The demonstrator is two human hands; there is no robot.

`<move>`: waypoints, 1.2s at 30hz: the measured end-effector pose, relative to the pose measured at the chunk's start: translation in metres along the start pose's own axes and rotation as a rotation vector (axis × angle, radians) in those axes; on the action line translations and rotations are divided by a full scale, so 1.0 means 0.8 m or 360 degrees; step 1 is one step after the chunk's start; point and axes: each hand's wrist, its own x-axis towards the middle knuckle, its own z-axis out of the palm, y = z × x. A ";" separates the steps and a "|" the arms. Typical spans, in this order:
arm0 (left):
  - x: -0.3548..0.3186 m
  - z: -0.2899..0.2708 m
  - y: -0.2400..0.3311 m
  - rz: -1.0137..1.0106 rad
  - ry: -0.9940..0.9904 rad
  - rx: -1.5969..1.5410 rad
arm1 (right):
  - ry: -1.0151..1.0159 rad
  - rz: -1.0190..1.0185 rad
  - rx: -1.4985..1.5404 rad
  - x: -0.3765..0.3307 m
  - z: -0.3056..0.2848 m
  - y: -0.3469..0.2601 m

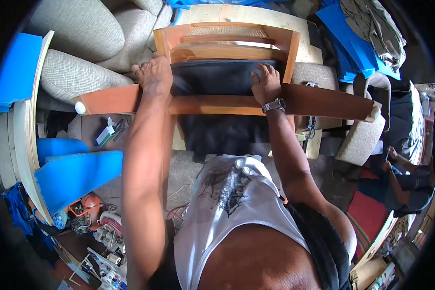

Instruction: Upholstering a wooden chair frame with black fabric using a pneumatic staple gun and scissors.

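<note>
A brown wooden chair frame [217, 105] with a woven cane panel [227, 32] lies before me, its two broad curved arms spreading left and right. Black sheet material [212, 77] stretches between its rails, and more of it hangs below the near rail. My left hand [153, 76] is closed at the frame's left side, fingers curled down over the wood. Wearing a metal-band watch [274, 105], my right hand [267, 83] rests at the right edge of the black material, beside the right post. Its fingers are bent, and a small pale patch shows at them; what they grip is unclear.
Grey upholstered cushions [77, 75] crowd the left, near blue sheets [77, 179]. Tools and machine parts [111, 237] lie at lower left. A pale wooden tabletop [304, 46] is under the chair, with scissors [311, 129] at right. Another person [408, 181] sits far right.
</note>
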 end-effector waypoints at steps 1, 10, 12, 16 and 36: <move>0.002 -0.005 -0.003 -0.0026 -0.0033 -0.0020 | -0.0015 0.0021 -0.0051 0.001 0.008 0.006; 0.027 -0.026 -0.012 -0.0279 -0.0254 -0.0141 | -0.0318 -0.0626 0.0138 0.063 0.072 -0.085; 0.029 -0.030 -0.013 -0.0315 -0.0328 -0.0160 | -0.0381 -0.0643 0.0134 0.069 0.087 -0.106; 0.032 -0.032 -0.003 -0.0373 -0.0362 -0.0216 | -0.0404 -0.0737 0.0169 0.071 0.099 -0.120; 0.102 0.069 -0.016 -0.0926 -0.0001 -0.1147 | -0.0296 -0.0774 0.0054 0.108 0.148 -0.131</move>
